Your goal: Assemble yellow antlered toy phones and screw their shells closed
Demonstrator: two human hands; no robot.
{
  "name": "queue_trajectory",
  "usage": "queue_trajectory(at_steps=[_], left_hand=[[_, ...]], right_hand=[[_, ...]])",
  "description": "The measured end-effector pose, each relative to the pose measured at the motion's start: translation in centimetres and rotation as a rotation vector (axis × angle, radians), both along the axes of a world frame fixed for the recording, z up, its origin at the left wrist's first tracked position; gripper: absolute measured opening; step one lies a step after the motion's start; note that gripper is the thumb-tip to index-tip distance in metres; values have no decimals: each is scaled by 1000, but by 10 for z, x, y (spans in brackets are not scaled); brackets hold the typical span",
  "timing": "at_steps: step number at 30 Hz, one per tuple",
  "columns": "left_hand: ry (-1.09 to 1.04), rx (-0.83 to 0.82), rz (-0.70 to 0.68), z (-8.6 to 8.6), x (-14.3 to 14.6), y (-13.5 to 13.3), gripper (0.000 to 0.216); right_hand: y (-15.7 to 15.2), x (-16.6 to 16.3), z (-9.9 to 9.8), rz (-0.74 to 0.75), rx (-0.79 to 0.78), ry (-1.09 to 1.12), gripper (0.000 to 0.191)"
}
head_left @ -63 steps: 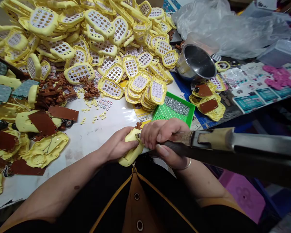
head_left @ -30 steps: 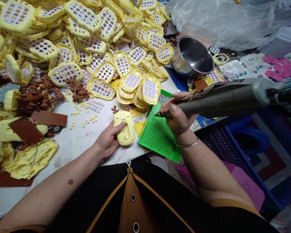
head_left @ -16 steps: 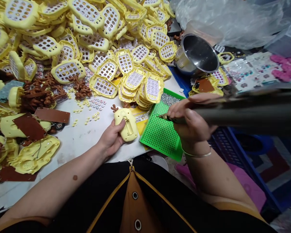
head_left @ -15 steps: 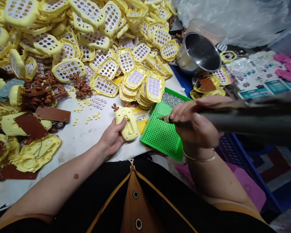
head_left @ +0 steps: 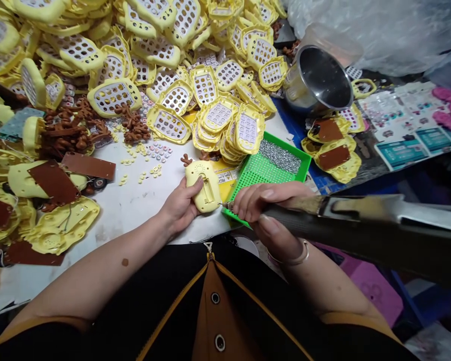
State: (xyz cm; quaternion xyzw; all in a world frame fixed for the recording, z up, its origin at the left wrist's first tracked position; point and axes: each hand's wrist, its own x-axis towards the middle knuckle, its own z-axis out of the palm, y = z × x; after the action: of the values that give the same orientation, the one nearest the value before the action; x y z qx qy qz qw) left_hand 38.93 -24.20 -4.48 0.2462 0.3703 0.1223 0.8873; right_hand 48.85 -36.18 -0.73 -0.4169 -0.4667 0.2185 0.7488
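My left hand is closed around a yellow toy phone, back side up, thumb by its open battery compartment. Brown antlers stick out of its top end. In my right hand is a power screwdriver with a dark body, its thin tip pointing left at the toy's lower right corner. Whether the tip touches the plastic I cannot tell. Under and behind the right hand lies a green perforated tray with many small screws at its far end.
Yellow shell halves are heaped across the back. Left are brown antler pieces, brown circuit boards and open yellow backs. A metal bowl stands tilted at the back right, near printed sheets.
My right hand has brought the screwdriver from over the green tray leftward and down to the toy's lower corner. My left hand still holds the toy. The view has shifted slightly.
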Motion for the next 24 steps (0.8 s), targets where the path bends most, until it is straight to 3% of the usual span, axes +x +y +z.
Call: queue_trajectory(at_steps=[5, 14, 19, 22, 24], left_hand=[[14, 25, 1, 2, 2, -2, 35], [5, 21, -52, 0, -2, 0, 36], [42, 37, 3, 0, -3, 1, 33], [59, 36, 51, 0, -3, 1, 34], [69, 26, 53, 1, -3, 1, 36]], right_hand=[[7, 0, -4, 75, -30, -38, 17], [7, -8, -2, 132, -35, -14, 14], [-3, -9, 8, 17, -103, -55, 25], [-4, 13, 15, -105, 8, -72, 34], [-1, 35, 14, -261, 75, -85, 26]])
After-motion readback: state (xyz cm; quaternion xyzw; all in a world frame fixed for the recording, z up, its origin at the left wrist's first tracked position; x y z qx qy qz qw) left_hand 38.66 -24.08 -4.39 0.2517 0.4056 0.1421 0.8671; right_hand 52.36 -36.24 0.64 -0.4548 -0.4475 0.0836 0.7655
